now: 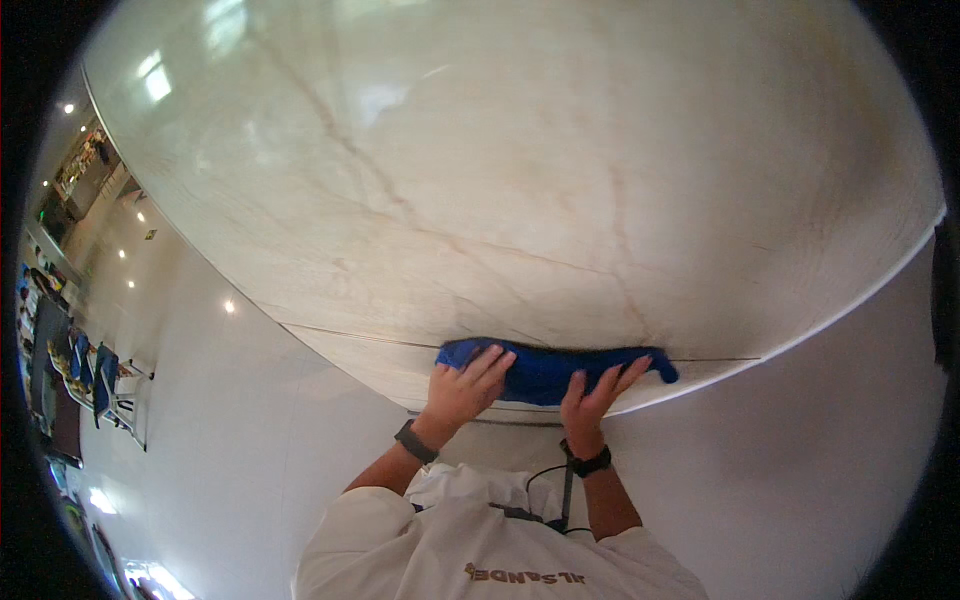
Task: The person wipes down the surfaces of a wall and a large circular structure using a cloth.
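Observation:
A folded blue cloth lies along the near edge of a glossy cream, brown-veined stone-look tabletop. On the left part of the cloth rests my left hand, its fingers pointing up and to the right. My right hand touches the right part of the cloth with its fingers spread. The cloth's right end curls down past my right fingertips. Both wrists wear black bands. Whether the fingers grip the cloth or only press on it is hard to tell.
A thin dark seam runs across the tabletop near its front edge. Glossy pale floor surrounds it. Further off at the left are a chair with a metal frame, a dark table and several people. A black cable hangs by my waist.

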The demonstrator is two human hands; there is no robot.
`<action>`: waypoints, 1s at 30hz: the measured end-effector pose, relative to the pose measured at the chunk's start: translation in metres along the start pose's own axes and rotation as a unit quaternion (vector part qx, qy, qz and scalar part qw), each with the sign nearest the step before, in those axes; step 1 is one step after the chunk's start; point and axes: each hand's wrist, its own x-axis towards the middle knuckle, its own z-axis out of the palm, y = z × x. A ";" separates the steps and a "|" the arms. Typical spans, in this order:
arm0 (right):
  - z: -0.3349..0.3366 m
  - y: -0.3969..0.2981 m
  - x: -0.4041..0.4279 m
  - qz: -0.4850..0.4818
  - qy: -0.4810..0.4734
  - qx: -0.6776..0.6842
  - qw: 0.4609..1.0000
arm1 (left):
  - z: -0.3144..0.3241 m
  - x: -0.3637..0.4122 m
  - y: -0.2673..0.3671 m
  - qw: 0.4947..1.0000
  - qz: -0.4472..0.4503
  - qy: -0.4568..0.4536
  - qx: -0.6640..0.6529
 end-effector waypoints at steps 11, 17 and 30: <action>0.038 -0.107 0.031 -0.095 -0.050 -0.028 0.994 | -0.047 -0.020 -0.105 0.989 -0.068 0.118 0.057; 0.057 -0.094 -0.030 -0.028 -0.079 -0.001 0.997 | -0.020 -0.059 -0.084 0.997 -0.046 0.042 -0.048; 0.066 -0.108 -0.012 -0.062 -0.059 -0.118 0.989 | -0.027 -0.060 -0.119 0.994 0.000 0.092 -0.056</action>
